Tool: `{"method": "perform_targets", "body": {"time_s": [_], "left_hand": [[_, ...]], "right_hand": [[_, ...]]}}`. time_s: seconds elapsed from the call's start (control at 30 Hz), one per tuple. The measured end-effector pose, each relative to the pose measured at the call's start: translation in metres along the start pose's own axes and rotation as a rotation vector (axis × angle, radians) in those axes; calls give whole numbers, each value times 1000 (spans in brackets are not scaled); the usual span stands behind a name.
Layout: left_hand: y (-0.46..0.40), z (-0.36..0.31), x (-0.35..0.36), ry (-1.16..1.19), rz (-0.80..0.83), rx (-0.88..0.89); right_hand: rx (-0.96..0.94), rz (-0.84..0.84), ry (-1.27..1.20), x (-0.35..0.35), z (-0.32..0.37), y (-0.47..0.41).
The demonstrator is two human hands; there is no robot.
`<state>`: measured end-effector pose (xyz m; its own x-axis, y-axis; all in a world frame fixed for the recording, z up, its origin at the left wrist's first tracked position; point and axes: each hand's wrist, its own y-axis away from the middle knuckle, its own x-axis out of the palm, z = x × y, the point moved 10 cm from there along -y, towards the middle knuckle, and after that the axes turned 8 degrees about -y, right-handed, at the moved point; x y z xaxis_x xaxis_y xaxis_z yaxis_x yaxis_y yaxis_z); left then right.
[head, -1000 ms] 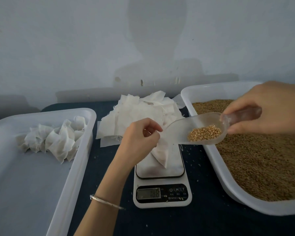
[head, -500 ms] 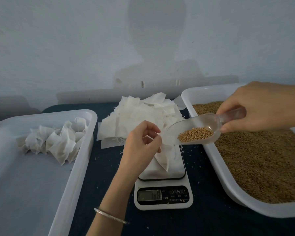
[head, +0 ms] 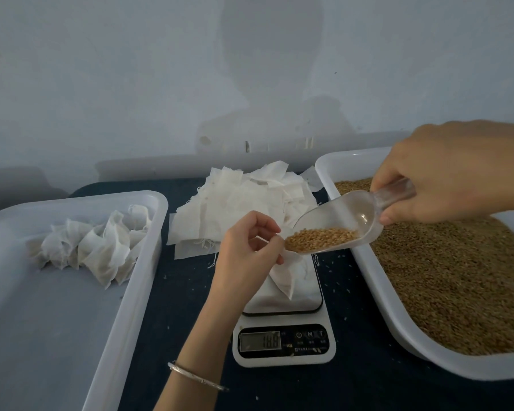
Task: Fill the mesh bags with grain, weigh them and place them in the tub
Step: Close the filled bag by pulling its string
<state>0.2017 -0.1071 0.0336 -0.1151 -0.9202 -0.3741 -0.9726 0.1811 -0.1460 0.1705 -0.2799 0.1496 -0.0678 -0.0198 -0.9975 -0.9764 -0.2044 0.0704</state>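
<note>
Head view: we are mid-fill. Our left hand (head: 250, 247) pinches the mouth of a mesh bag (head: 284, 278) that hangs onto the scale (head: 284, 330) at 6 o'clock. Our right hand (head: 454, 176), at 3 o'clock, grips the handle of a clear scoop (head: 336, 229), fingers curled round it. The scoop's lip touches the bag's mouth, and the grain in the scoop (head: 321, 238) has gathered at that low front edge.

The next move, as we judge it, calls for more tilt while the left fingers keep the mouth spread, or grain will spill onto the dark cloth, where loose kernels already lie. The display cannot be read surely.

Against the earlier frames, the scoop has travelled from over the grain tub (head: 377, 295) toward 9 o'clock and tipped down, and the grain has slid forward.

Filled bags (head: 95, 247) lie in the tub (head: 137, 280) at 9 o'clock; empty bags (head: 247, 203) are heaped at 12 o'clock.
</note>
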Motion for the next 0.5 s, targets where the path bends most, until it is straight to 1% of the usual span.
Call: {"method": "perform_targets", "body": {"time_s": [0.2,0.33,0.5], "left_hand": [[0,2,-3,16,-7,-7],[0,4,-4,43,-15,-16],[1,11,-3,101,-13,-53]], "right_hand": [[-4,-9,-79,4,-4,2],[11,50,-229,26,-16,9],[12,53,-505,63,-27,23]]}}
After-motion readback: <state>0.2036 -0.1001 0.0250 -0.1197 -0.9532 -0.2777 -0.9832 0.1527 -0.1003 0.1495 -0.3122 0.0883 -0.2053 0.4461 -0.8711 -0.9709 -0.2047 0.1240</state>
